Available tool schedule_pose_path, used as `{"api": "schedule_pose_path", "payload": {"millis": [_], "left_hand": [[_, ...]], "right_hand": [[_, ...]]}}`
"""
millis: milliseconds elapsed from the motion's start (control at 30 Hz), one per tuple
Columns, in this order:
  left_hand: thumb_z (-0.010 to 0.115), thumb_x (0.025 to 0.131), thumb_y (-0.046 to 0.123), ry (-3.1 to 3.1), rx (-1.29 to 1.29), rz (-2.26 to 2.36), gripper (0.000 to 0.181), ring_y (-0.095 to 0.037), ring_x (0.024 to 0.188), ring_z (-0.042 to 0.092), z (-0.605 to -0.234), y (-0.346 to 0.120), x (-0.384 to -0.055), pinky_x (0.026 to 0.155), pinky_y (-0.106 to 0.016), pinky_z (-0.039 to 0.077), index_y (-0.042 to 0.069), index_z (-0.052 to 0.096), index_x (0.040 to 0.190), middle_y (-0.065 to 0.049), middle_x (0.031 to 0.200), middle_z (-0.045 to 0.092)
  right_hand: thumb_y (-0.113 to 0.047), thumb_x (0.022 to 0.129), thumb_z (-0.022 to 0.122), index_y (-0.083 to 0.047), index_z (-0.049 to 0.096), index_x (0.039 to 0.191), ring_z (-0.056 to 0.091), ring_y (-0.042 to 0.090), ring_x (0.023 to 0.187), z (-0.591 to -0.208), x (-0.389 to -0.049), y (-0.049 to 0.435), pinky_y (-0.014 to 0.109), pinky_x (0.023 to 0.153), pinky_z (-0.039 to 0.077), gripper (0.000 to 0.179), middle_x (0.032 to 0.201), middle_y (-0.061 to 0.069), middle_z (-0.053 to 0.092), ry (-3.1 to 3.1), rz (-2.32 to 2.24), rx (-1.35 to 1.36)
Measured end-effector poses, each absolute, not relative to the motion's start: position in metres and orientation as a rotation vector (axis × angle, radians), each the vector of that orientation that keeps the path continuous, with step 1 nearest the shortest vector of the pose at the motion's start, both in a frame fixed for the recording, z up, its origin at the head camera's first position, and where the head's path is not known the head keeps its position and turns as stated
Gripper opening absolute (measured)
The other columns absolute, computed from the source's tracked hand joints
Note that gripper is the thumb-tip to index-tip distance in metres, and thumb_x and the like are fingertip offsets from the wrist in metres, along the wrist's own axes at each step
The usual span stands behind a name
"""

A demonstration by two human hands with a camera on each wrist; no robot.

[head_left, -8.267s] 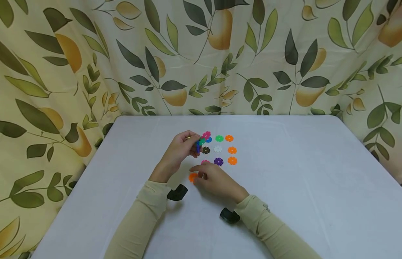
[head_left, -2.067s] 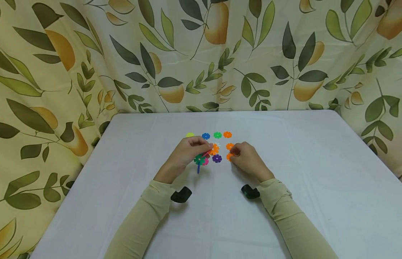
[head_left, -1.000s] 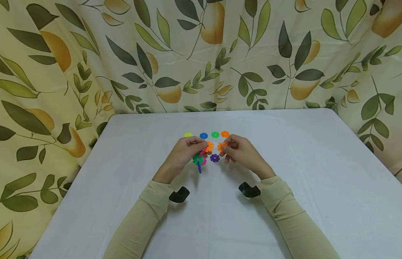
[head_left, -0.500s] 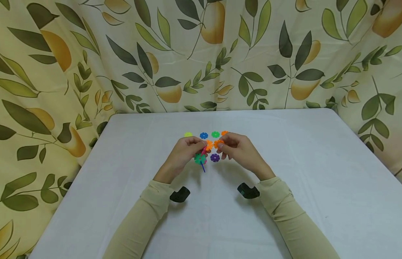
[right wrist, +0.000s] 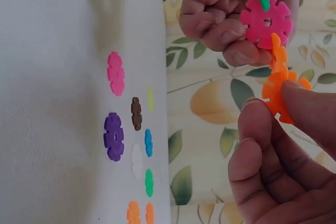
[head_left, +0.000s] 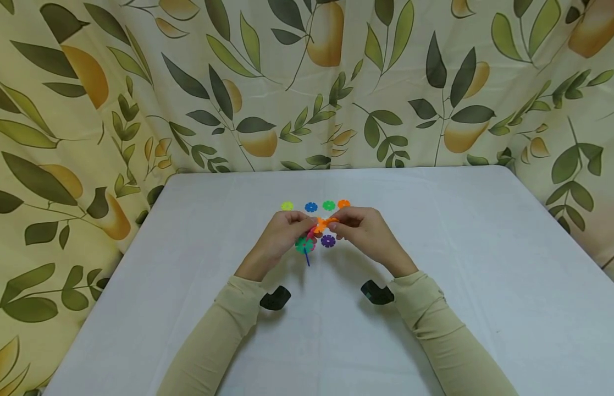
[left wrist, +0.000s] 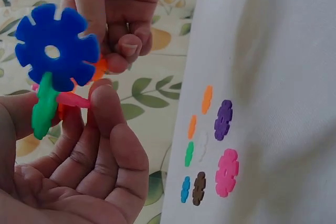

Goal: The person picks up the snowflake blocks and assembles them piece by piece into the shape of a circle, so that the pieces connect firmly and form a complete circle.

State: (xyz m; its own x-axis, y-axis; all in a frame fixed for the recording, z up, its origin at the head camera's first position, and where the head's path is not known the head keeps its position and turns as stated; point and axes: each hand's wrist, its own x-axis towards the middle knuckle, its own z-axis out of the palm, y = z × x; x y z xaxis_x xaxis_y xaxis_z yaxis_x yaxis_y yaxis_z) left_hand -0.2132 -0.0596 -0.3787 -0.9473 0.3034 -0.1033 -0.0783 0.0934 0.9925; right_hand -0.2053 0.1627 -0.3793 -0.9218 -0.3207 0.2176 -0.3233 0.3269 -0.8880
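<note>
My left hand (head_left: 273, 239) pinches the pink disc (right wrist: 257, 27) of a chain of slotted plastic flower discs. A green disc (left wrist: 46, 109) and a blue disc (left wrist: 63, 30) hang on one side of it, slotted together. On its other side sits an orange disc (right wrist: 280, 59). My right hand (head_left: 376, 236) pinches a second orange disc (right wrist: 274, 95) between thumb and forefinger. Its edge meets the first orange disc, the two set at an angle to each other. Both hands are raised above the white table (head_left: 425, 236), close together.
Loose discs lie flat in rows beneath the hands: purple (head_left: 328, 241), yellow (head_left: 287, 205), blue (head_left: 311, 207), green (head_left: 328, 205), orange (head_left: 343, 203), brown (right wrist: 136, 114), white (right wrist: 135, 161) and pink (right wrist: 115, 74). A leaf-patterned curtain (head_left: 307, 99) hangs behind the table.
An orange disc has joined the left hand's chain since the earliest frame. The right hand has picked up another orange disc from the right-hand column, carried it left to the chain and turned it edge-on.
</note>
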Motion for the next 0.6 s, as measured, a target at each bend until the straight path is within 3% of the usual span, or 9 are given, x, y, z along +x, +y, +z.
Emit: {"api": "schedule_pose_path", "payload": {"millis": [367,600], "left_hand": [[0.067,0.107,0.015,2.091,0.211,1.961,0.022,-0.019,0.075,0.069,-0.3782,-0.0565,-0.2121,0.073,-0.025,0.056,-0.001,0.071,0.093,-0.006,0.083,0.072],[0.066,0.107,0.018,2.079,0.208,1.963,0.021,-0.018,0.081,0.070,-0.3778,-0.0589,-0.2142,0.078,-0.026,0.057,-0.001,0.072,0.100,-0.008,0.088,0.074]], "right_hand": [[0.001,0.099,0.075,0.003,0.080,0.101,0.068,0.038,0.076,-0.3770,-0.2031,0.1570,0.029,0.069,0.055,0.006,0.088,0.015,0.074,-2.550,1.589,0.668],[-0.002,0.100,0.074,0.004,0.079,0.105,0.071,0.039,0.079,-0.3771,-0.2025,0.1568,0.028,0.072,0.057,0.008,0.091,0.013,0.075,-2.539,1.577,0.655]]}}
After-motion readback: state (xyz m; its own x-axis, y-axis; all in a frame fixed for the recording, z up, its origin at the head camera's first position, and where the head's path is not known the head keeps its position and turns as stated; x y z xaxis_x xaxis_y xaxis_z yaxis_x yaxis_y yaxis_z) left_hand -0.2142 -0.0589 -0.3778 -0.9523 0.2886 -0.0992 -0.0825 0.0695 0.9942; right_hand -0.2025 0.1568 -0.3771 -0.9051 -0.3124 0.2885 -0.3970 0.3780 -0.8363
